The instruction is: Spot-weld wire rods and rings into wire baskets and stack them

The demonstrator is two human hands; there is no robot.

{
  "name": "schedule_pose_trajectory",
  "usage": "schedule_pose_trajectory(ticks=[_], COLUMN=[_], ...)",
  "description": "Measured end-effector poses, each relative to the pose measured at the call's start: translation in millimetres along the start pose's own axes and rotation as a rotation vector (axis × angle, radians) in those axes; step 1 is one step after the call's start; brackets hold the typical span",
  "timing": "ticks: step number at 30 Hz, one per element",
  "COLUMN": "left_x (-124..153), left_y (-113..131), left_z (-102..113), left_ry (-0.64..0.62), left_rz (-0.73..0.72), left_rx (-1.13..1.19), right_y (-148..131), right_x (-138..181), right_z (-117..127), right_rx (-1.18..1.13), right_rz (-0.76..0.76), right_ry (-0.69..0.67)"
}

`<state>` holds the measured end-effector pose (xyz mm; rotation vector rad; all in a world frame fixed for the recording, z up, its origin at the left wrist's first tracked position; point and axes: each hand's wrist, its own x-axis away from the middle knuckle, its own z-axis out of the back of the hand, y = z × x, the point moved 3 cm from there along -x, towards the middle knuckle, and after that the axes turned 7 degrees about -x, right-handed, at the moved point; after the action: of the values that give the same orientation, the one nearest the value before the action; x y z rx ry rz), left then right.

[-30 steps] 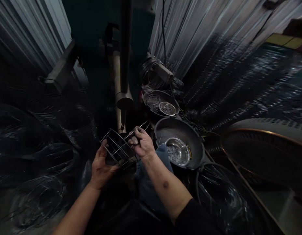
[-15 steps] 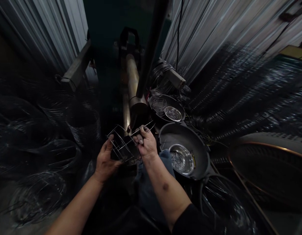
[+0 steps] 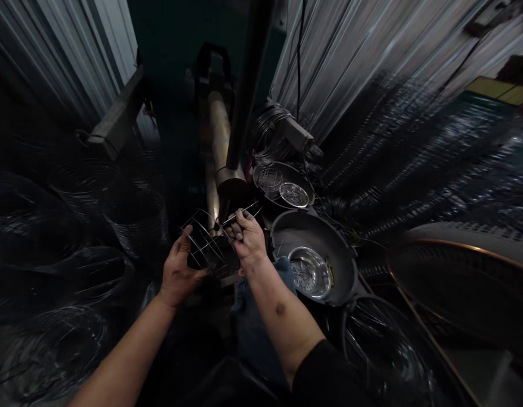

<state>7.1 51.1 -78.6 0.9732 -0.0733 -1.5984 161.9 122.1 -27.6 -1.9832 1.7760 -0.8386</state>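
Note:
A small round wire rack [image 3: 207, 244] of thin crossed metal rods is tilted in front of the machine. My left hand [image 3: 181, 270] grips its left edge, thumb above and fingers below. My right hand [image 3: 249, 240] is closed on a thin bent wire piece [image 3: 252, 210], whose two ends stick out up and to the right. The other end of that wire piece meets the rack's right side, by the machine's lower brass-coloured bar [image 3: 213, 200]. Whether they are joined I cannot tell. Above stands the thick upper cylinder [image 3: 221, 127] with a dark rod [image 3: 248, 85] across it.
To the right, a dark pan [image 3: 282, 229] holds a metal bowl [image 3: 309, 271] of short metal pieces. Behind it, another pan [image 3: 261, 169] carries wire grids and a smaller bowl [image 3: 294, 194]. Wire coils [image 3: 134, 220] lie left; a copper-rimmed round object [image 3: 456, 246] stands right.
The whole view has shifted slightly, so everything sits a little further left. The rack has turned a little in my left hand, and my right hand keeps its pinch on the wire piece.

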Motion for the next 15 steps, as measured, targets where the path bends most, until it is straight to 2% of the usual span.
schedule_pose_trajectory(ticks=[11, 15], left_x=[-4.9, -4.0], left_y=[-0.4, -0.9], left_z=[-0.9, -4.0], left_ry=[-0.030, 0.014], left_rz=[-0.031, -0.056], left_rx=[-0.004, 0.025], right_y=[-1.4, -2.7], right_x=[-3.5, -1.5], right_z=[0.8, -2.3], right_rx=[0.021, 0.029], right_rz=[0.003, 0.016], right_ry=[0.014, 0.027])
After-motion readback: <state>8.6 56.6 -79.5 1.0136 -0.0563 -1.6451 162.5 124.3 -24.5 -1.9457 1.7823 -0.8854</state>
